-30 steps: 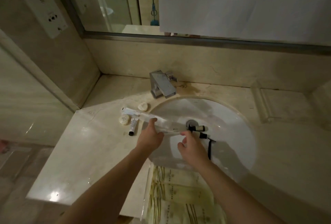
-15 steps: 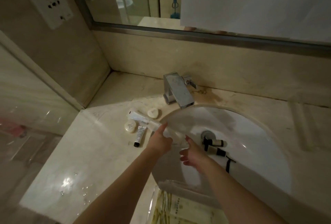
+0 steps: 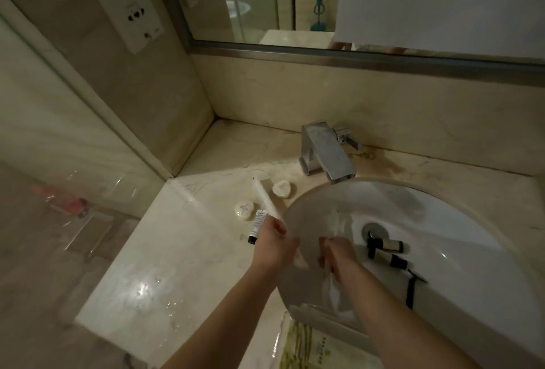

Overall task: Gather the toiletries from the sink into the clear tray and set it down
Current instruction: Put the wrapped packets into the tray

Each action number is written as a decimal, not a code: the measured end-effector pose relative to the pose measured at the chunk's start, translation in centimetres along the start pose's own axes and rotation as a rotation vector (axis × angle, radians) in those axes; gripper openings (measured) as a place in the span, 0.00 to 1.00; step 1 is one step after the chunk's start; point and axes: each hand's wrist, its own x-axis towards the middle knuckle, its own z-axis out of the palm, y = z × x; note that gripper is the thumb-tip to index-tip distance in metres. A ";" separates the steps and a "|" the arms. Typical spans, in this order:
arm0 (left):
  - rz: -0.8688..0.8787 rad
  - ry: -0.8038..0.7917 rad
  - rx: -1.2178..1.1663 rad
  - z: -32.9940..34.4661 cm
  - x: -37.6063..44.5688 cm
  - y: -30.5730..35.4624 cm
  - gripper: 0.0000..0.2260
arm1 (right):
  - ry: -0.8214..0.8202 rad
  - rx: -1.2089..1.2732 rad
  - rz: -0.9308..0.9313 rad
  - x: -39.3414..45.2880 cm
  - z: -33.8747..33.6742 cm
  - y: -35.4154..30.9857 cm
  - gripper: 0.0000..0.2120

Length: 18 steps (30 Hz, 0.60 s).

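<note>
Beige marble desk (image 3: 177,250) surrounds the sink (image 3: 442,221); over its bowl, left hand (image 3: 272,246) grasps a white packet (image 3: 265,197); right hand's (image 3: 339,256) grip: cannot tell.

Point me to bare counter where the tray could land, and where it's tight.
Free: the counter near-left, between the small tube and the front edge, though wet. Also back-left corner behind the faucet. Crowded: by the basin rim, round soaps and white packet cluster.

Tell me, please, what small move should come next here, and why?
Probably reach the right hand to the small bottles by the drain: they lie loose in the basin, while the left hand already grips a long white packet.
</note>
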 end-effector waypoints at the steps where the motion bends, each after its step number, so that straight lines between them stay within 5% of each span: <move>1: -0.007 0.004 -0.015 -0.1 -0.3 0.1 0.12 | 0.025 -0.018 -0.048 -0.8 -0.4 0.1 0.08; 4: -0.024 -0.016 -0.048 -0.5 -1.8 0.5 0.13 | 0.060 0.066 -0.130 -3.2 -1.5 -0.1 0.09; 10: -0.046 -0.079 -0.192 -2.1 -5.1 0.7 0.16 | -0.052 0.468 -0.091 -8.1 -4.8 -1.6 0.28; 14: -0.064 -0.205 -0.294 -3.1 -7.3 0.7 0.18 | -0.109 0.690 -0.088 -11.7 -6.8 -2.2 0.15; 18: -0.060 -0.269 -0.318 -3.5 -9.3 1.2 0.12 | -0.141 0.815 -0.080 -15.1 -8.3 -2.3 0.14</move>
